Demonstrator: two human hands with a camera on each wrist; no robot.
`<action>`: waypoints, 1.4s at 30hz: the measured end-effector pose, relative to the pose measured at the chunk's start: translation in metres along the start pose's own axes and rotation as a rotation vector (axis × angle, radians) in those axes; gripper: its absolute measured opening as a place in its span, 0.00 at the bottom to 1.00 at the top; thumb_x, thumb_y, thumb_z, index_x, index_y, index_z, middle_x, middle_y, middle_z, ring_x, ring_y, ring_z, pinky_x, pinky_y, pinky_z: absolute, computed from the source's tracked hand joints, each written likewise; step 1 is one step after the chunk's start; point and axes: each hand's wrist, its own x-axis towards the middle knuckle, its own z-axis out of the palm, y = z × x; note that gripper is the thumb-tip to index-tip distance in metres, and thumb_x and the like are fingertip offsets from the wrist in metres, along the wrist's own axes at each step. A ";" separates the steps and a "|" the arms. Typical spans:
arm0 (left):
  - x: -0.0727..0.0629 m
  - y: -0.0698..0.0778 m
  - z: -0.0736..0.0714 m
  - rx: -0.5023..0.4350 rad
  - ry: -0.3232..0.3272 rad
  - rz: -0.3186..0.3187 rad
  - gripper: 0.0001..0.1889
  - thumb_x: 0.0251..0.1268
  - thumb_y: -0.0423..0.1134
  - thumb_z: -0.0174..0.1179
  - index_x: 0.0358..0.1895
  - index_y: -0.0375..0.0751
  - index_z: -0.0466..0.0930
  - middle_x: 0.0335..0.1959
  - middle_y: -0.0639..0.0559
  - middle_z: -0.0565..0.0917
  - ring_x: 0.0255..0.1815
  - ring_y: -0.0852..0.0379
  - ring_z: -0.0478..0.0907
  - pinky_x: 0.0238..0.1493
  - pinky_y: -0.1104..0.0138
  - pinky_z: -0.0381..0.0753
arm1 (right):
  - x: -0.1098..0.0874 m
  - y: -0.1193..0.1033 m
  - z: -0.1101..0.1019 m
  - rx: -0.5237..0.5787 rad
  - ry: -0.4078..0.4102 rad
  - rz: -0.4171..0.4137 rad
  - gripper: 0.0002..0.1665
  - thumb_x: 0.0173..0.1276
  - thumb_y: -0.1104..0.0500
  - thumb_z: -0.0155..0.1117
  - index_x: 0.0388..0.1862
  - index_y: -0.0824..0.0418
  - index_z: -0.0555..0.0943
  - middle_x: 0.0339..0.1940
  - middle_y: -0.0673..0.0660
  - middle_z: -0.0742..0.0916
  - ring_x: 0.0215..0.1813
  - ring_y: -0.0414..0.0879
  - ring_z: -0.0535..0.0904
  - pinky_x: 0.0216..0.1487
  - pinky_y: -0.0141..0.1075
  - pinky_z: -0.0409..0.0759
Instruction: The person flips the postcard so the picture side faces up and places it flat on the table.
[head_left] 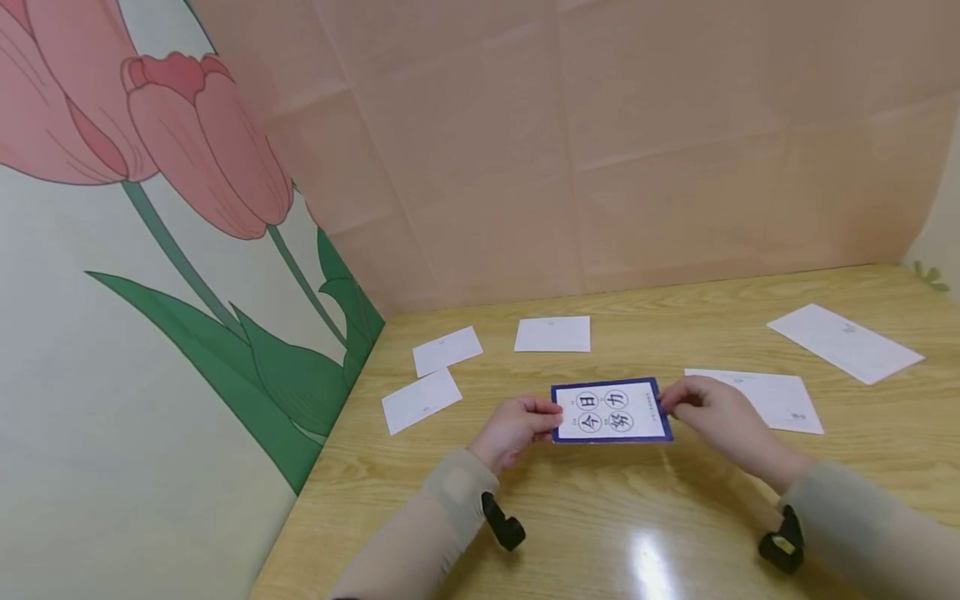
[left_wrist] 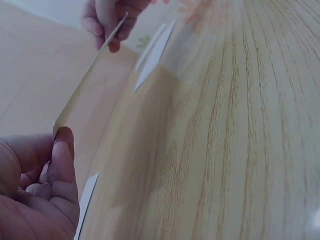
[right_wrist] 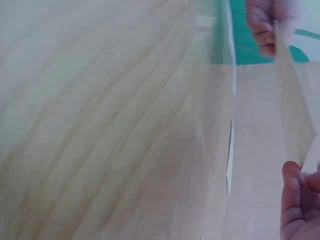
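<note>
A blue-bordered white card [head_left: 611,410] with large circled characters is held above the table by both hands. My left hand [head_left: 517,431] pinches its left edge between thumb and fingers. At the right edge, my right hand [head_left: 723,423] pinches the border. From the left wrist view the card [left_wrist: 87,77] appears nearly edge-on, raised off the wood, with the left hand [left_wrist: 42,185] at its near end. The right wrist view has the card's pale back [right_wrist: 294,107] stretched between the two hands, the right hand [right_wrist: 300,205] at the lower end.
White cards lie on the wooden table [head_left: 420,492]: two at the left, [head_left: 447,351] the upper one; one card at the back [head_left: 552,334]; one card at far right [head_left: 846,342]; another card [head_left: 783,400] partly behind the right hand. A tulip-painted wall [head_left: 172,350] borders the left.
</note>
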 end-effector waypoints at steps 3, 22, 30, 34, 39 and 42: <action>0.000 -0.001 0.000 0.008 0.000 0.012 0.05 0.60 0.28 0.64 0.38 0.32 0.82 0.36 0.47 0.83 0.30 0.58 0.80 0.34 0.70 0.80 | 0.001 0.000 -0.003 0.131 -0.043 0.115 0.14 0.69 0.56 0.62 0.44 0.67 0.78 0.46 0.63 0.83 0.44 0.50 0.80 0.41 0.39 0.78; -0.005 0.001 0.000 0.132 0.031 -0.026 0.10 0.55 0.29 0.68 0.33 0.37 0.75 0.31 0.48 0.79 0.29 0.56 0.79 0.34 0.67 0.81 | 0.015 0.002 0.001 0.261 -0.268 0.273 0.49 0.60 0.59 0.71 0.73 0.69 0.55 0.45 0.64 0.75 0.42 0.52 0.75 0.42 0.40 0.81; -0.005 -0.001 -0.002 0.192 -0.002 -0.012 0.36 0.53 0.27 0.69 0.66 0.44 0.64 0.29 0.45 0.81 0.25 0.55 0.78 0.32 0.65 0.81 | 0.015 0.003 0.007 0.178 -0.293 0.226 0.45 0.58 0.63 0.72 0.70 0.69 0.61 0.41 0.63 0.75 0.39 0.52 0.74 0.37 0.40 0.81; -0.004 -0.002 -0.003 0.268 -0.020 -0.011 0.40 0.53 0.27 0.69 0.70 0.51 0.64 0.30 0.45 0.80 0.26 0.53 0.78 0.32 0.64 0.81 | 0.016 0.003 0.011 0.117 -0.293 0.235 0.43 0.58 0.62 0.72 0.69 0.68 0.63 0.39 0.61 0.76 0.37 0.51 0.74 0.36 0.40 0.79; -0.004 -0.004 -0.002 0.364 -0.007 -0.029 0.33 0.53 0.30 0.70 0.64 0.52 0.71 0.31 0.46 0.80 0.27 0.53 0.78 0.33 0.64 0.81 | 0.017 0.002 0.016 0.037 -0.301 0.230 0.41 0.57 0.61 0.73 0.66 0.68 0.65 0.37 0.60 0.78 0.36 0.51 0.74 0.35 0.39 0.76; -0.004 -0.006 -0.001 0.435 0.020 -0.044 0.32 0.54 0.33 0.71 0.62 0.54 0.71 0.31 0.48 0.79 0.29 0.52 0.78 0.35 0.64 0.79 | 0.017 0.003 0.020 -0.024 -0.297 0.225 0.38 0.57 0.61 0.73 0.64 0.67 0.67 0.38 0.59 0.79 0.38 0.51 0.74 0.38 0.39 0.74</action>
